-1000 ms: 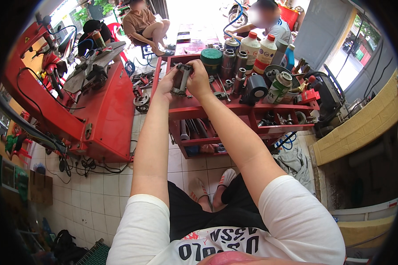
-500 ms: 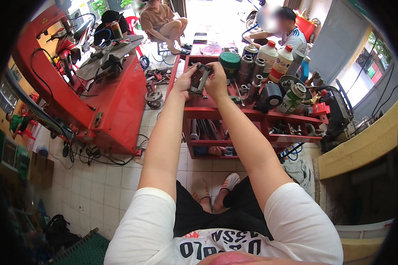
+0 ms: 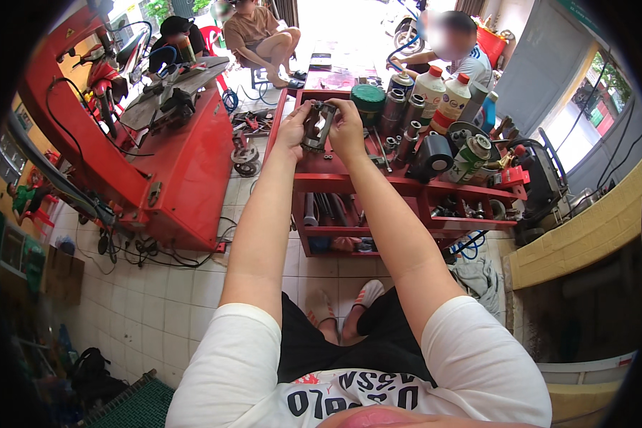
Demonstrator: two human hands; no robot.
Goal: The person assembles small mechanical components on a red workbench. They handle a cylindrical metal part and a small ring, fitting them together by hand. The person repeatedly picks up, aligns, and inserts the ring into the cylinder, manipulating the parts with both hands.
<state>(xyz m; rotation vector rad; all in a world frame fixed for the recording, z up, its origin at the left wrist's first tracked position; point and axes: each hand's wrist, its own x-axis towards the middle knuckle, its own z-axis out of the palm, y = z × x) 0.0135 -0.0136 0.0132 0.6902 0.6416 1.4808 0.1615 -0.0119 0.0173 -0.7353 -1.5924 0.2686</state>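
Over the near left part of the red tool cart [image 3: 321, 166], I hold a dark metal part [image 3: 327, 127] that looks like an open cage, with bars joining its two ends and a gap through the middle. Its lower end has a rough, notched rim. My left hand [image 3: 292, 134] grips it from the left, while my right hand [image 3: 347, 130] closes round its right side. Some of my fingertips are hidden behind it. Small nuts [image 3: 328, 156] lie on the cart top just below the part.
To the right on the cart stand a green tub [image 3: 368, 103], spray cans [image 3: 471, 158], red-capped bottles [image 3: 428, 93], sockets [image 3: 409, 140] and a black cylinder [image 3: 432, 157]. A large red machine [image 3: 185, 185] stands at left, cables by its base. Several people sit beyond.
The metal part has turned slightly in my hands, so its gap now shows light through it. Both hands stay on it in nearly the same place.
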